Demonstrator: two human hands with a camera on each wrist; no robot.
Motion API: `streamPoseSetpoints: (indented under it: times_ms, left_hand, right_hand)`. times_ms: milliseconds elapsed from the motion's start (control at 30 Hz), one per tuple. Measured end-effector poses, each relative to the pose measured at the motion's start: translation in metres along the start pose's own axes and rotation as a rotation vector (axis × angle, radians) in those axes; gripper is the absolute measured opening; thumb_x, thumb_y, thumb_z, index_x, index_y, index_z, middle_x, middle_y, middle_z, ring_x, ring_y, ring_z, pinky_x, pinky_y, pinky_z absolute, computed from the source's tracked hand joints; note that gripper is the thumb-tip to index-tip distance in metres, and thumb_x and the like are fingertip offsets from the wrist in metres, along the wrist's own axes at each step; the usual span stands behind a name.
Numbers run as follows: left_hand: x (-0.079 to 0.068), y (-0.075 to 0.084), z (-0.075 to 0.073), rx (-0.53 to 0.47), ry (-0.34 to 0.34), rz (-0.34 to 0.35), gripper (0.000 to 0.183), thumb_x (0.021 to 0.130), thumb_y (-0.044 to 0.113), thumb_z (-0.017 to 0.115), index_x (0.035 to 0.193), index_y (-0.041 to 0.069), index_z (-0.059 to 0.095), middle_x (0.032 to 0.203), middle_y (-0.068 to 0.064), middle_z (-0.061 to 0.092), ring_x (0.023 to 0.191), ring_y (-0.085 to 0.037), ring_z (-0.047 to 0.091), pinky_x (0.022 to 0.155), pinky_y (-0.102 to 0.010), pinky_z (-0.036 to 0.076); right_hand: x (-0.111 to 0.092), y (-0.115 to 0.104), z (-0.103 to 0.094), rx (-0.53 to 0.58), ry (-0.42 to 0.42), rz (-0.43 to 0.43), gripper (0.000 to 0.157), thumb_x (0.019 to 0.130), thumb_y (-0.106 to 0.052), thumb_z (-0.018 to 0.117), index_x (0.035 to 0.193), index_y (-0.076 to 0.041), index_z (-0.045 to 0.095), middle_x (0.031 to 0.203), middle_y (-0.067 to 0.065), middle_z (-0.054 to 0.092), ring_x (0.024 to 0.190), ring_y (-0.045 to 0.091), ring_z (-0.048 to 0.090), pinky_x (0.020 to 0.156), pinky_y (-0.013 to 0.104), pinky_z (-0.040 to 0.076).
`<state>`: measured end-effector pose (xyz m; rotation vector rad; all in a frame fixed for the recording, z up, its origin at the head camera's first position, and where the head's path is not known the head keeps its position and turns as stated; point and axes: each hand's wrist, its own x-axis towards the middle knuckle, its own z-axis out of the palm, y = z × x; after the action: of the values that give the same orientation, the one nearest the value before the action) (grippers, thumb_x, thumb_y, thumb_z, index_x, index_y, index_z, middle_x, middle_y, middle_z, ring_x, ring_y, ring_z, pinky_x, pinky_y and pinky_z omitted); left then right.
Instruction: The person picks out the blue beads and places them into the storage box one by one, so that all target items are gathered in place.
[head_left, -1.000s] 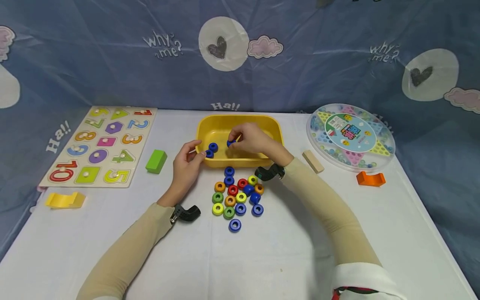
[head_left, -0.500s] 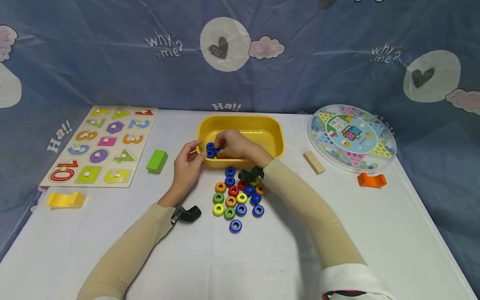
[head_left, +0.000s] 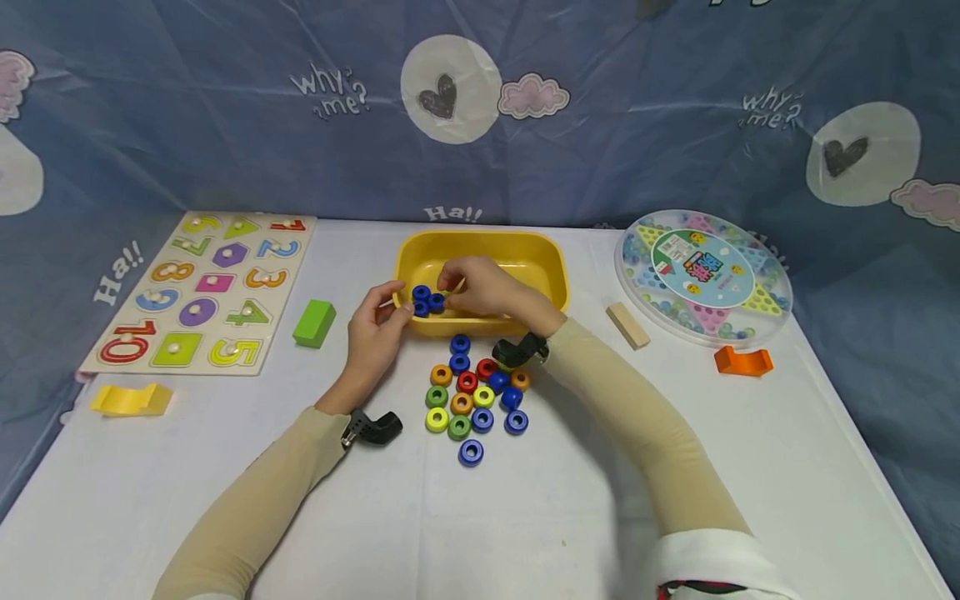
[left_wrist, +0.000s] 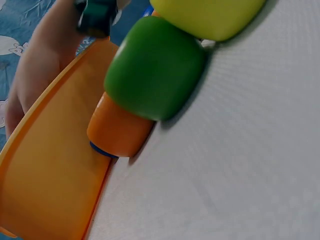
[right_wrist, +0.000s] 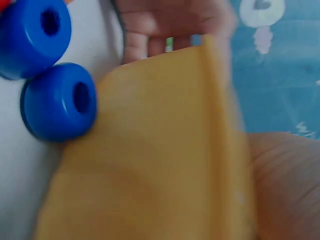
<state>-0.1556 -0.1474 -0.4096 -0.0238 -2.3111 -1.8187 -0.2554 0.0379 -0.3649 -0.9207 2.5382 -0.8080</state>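
Note:
A yellow plastic tray [head_left: 487, 327] stands at the back of the table. My left hand [head_left: 375, 329] holds its left end, thumb on the front rim and fingers along the side. Inside, three blue ring beads [head_left: 437, 302] sit together in the left front corner. My right hand [head_left: 487, 287] reaches into the tray over the front rim, fingertips just right of those beads and nothing visible between them. In front of the tray lie several ring beads in blue, red, orange, green and yellow, among them a green bead [left_wrist: 155, 70] and a blue bead [right_wrist: 60, 102] close by the tray wall.
On the left are a number puzzle board [head_left: 202, 292], a green block [head_left: 313, 323] and a yellow arched block [head_left: 132, 400]. To the right stand a wooden block [head_left: 627, 324], a round clear bead case [head_left: 701, 275] and an orange arched block [head_left: 743, 361].
My right hand has carried a blue bead left across the tray, let go of it beside the other two, and drawn back slightly right. My left hand keeps its hold on the tray.

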Motion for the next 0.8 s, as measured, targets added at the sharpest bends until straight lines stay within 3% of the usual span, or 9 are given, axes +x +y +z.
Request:
streamPoseSetpoints:
  times_ms: [167, 367, 600, 800]
  left_hand:
    - [-0.004, 0.012, 0.0, 0.01, 0.001, -0.003, 0.04, 0.094, 0.007, 0.055, 0.133, -0.004, 0.051, 0.141, -0.019, 0.048, 0.113, -0.03, 0.056, 0.08, -0.006, 0.045]
    - [-0.003, 0.009, 0.0, 0.009, -0.001, 0.0, 0.04, 0.094, 0.005, 0.054, 0.133, -0.005, 0.051, 0.139, -0.021, 0.048, 0.113, -0.033, 0.056, 0.079, -0.005, 0.045]
    - [0.008, -0.022, 0.0, 0.01, 0.016, 0.002, 0.04, 0.095, 0.012, 0.057, 0.134, 0.005, 0.053, 0.142, -0.011, 0.049, 0.114, -0.026, 0.056, 0.082, -0.007, 0.045]
    - [0.009, -0.027, 0.001, 0.006, 0.015, 0.027, 0.04, 0.095, 0.015, 0.057, 0.133, 0.006, 0.054, 0.14, -0.009, 0.051, 0.112, -0.024, 0.057, 0.083, -0.009, 0.047]
  right_hand:
    - [-0.036, 0.0, -0.023, -0.014, 0.054, -0.068, 0.024, 0.087, -0.017, 0.07, 0.108, -0.005, 0.066, 0.109, 0.011, 0.069, 0.09, 0.022, 0.063, 0.086, 0.033, 0.054]
    - [-0.094, 0.008, -0.035, -0.026, 0.129, -0.179, 0.021, 0.086, -0.013, 0.072, 0.105, -0.005, 0.068, 0.101, 0.01, 0.071, 0.078, 0.017, 0.063, 0.074, 0.03, 0.056]
    - [-0.145, 0.019, -0.016, 0.042, 0.1, -0.243, 0.017, 0.083, -0.007, 0.073, 0.1, -0.005, 0.069, 0.092, 0.008, 0.07, 0.076, 0.011, 0.062, 0.069, 0.03, 0.056]
    - [-0.169, 0.025, 0.008, 0.1, -0.032, -0.225, 0.013, 0.084, -0.012, 0.073, 0.096, -0.009, 0.068, 0.089, 0.0, 0.068, 0.075, 0.008, 0.058, 0.068, 0.026, 0.054]
